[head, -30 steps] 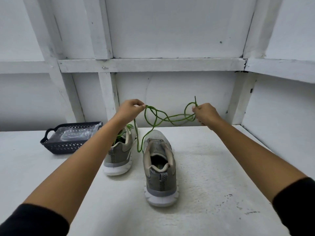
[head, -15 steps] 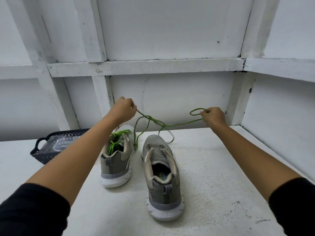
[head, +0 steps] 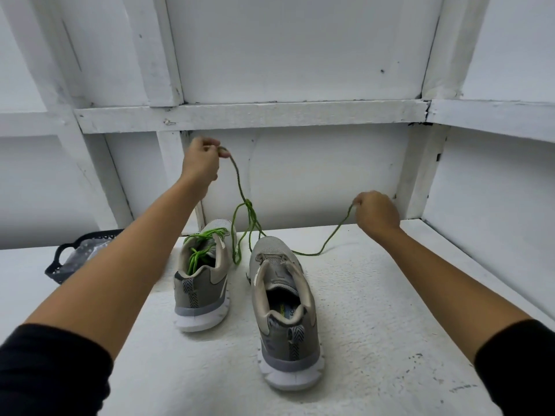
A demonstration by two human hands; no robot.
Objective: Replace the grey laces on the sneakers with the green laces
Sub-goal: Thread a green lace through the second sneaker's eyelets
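Two grey sneakers stand on the white table, heels toward me. The left sneaker [head: 201, 280] carries a bright green lace. The right sneaker [head: 282, 307] shows no lace in its eyelets. A loose green lace [head: 240, 187] stretches between my hands and hangs with a tangle above the shoes. My left hand [head: 201, 163] pinches one end, raised high above the left sneaker. My right hand [head: 375, 214] pinches the other end, lower, out to the right near the back wall. The lace sags onto the table beside the right sneaker's toe.
A dark plastic basket [head: 64, 262] with a clear plastic bag in it sits at the left of the table [head: 375, 310], partly behind my left arm. White wooden shelving and walls close the back and the right side.
My hands have drawn apart: the left rose higher, the right moved down and right. The bunched lace has opened out into a longer hanging line with one tangle.
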